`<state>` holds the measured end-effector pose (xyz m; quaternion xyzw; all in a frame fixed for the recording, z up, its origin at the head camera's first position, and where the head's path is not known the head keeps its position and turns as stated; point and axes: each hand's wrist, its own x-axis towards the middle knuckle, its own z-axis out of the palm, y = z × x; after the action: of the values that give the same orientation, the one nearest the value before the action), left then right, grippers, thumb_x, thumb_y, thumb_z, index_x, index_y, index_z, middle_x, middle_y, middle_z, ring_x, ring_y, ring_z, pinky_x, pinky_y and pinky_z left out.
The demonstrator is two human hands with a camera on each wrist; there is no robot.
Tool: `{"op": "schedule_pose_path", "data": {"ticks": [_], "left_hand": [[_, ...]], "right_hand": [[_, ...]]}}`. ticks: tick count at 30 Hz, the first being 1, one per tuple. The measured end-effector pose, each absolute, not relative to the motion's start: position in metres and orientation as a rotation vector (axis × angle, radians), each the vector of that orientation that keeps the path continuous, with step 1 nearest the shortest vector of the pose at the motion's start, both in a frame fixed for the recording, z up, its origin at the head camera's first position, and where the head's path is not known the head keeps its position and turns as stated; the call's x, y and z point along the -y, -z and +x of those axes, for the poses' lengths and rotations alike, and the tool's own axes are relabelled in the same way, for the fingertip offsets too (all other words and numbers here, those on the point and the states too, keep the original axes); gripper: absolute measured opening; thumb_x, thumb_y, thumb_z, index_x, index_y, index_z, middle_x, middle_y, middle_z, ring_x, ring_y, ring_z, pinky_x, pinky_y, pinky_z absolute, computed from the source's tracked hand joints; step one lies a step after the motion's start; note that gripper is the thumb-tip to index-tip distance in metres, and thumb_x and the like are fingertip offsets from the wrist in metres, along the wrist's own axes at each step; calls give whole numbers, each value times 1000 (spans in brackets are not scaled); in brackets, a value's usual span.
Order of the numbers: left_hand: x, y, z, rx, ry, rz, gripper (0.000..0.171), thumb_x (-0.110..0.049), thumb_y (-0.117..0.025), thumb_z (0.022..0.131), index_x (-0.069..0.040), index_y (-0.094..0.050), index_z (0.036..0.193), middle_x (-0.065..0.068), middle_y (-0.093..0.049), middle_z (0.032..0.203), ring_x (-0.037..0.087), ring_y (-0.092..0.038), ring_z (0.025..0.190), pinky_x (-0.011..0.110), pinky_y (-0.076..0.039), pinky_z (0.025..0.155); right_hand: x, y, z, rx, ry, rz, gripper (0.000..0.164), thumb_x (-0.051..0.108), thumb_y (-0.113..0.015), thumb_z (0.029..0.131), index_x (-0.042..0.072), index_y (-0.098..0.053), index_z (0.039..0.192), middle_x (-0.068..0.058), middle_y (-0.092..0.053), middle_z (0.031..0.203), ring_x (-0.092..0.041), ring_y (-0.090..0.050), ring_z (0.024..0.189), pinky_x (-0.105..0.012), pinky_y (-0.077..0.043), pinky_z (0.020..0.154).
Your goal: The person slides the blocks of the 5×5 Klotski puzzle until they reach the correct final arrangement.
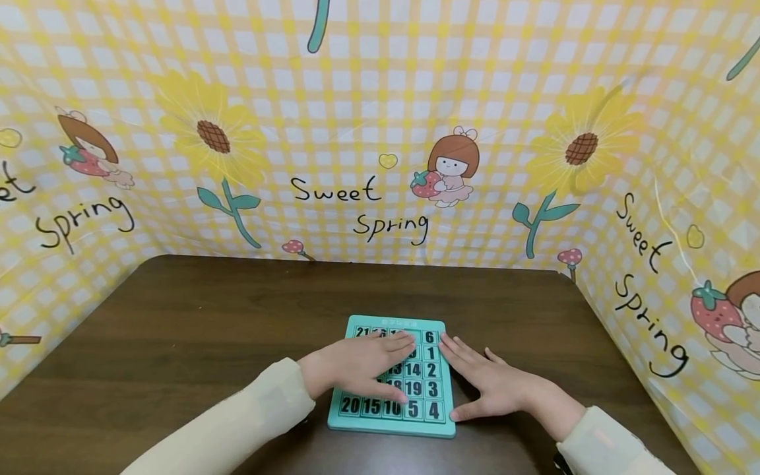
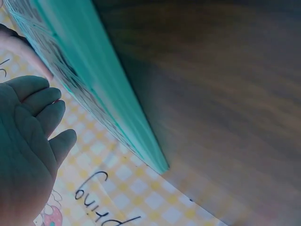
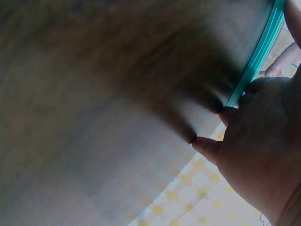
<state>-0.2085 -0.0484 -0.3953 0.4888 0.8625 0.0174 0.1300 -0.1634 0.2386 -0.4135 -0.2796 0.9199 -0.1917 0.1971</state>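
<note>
A turquoise number slide puzzle (image 1: 392, 427) lies flat on the table, with black-numbered tiles in rows. Over its left and middle part spreads my left hand (image 1: 361, 364), palm down, covering several tiles; its thumb extends toward the 5 tile (image 1: 413, 410). In the left wrist view, a gap shows between this left hand (image 2: 28, 136) and the puzzle's tiles. Along the puzzle's right edge, my right hand (image 1: 495, 381) has its fingers extended, the index fingertip and thumb at the frame's side. The right wrist view shows fingertips of the right hand (image 3: 258, 141) touching the tabletop.
The dark brown wooden table (image 1: 237, 310) extends around the puzzle on all sides. A yellow-checked cloth (image 1: 356, 99) printed with flowers and "Sweet Spring" hangs along the back and both sides.
</note>
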Motion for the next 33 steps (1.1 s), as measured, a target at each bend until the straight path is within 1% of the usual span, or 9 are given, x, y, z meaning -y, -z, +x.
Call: {"op": "schedule_pose_path", "data": {"ticks": [3,11,17,20,25,33], "left_hand": [[41,395,-210,-2487,-42,1431,90,-73,-38,94,-13,-23,159,1,-17,168,15,-15,155,48,-22,124],[28,398,-211,-2464,4,1458,89,-73,-37,95,-14,-21,160,0,-14,168,13,-13,155,48,-22,124],[19,398,-215,-2461,-20,1441,90,-74,-37,94,-15,-19,160,0,-12,168,14,-11,156,48,-21,124],[17,398,-217,-2462,-18,1422,92,-75,-36,93,-15,-19,160,-1,-13,168,14,-11,156,48,-21,124],[19,397,-218,-2459,-20,1382,92,-75,-36,93,-15,-20,160,-1,-15,168,14,-12,155,46,-20,125],[33,397,-217,-2480,-36,1318,91,-74,-40,93,-17,-20,160,-2,-15,168,12,-12,155,47,-19,125]], "right_hand": [[-239,415,-164,-2572,533,-777,109,69,-63,84,17,-5,162,-2,2,169,-31,-2,156,-76,-8,113],[-241,414,-166,-2572,522,-801,109,69,-61,86,16,-4,162,-4,3,169,-33,-3,156,-76,-9,112],[-241,413,-165,-2573,524,-807,109,69,-61,86,15,-4,162,-5,2,169,-33,-3,156,-77,-10,112],[-241,414,-165,-2572,521,-797,109,68,-62,85,17,-4,162,-3,2,169,-31,-2,156,-76,-9,113],[-240,415,-166,-2570,515,-780,109,68,-62,85,18,-4,162,0,3,169,-29,0,156,-75,-8,114],[-240,416,-165,-2572,520,-779,109,69,-62,85,17,-5,162,0,3,169,-29,-1,156,-75,-9,113]]}}
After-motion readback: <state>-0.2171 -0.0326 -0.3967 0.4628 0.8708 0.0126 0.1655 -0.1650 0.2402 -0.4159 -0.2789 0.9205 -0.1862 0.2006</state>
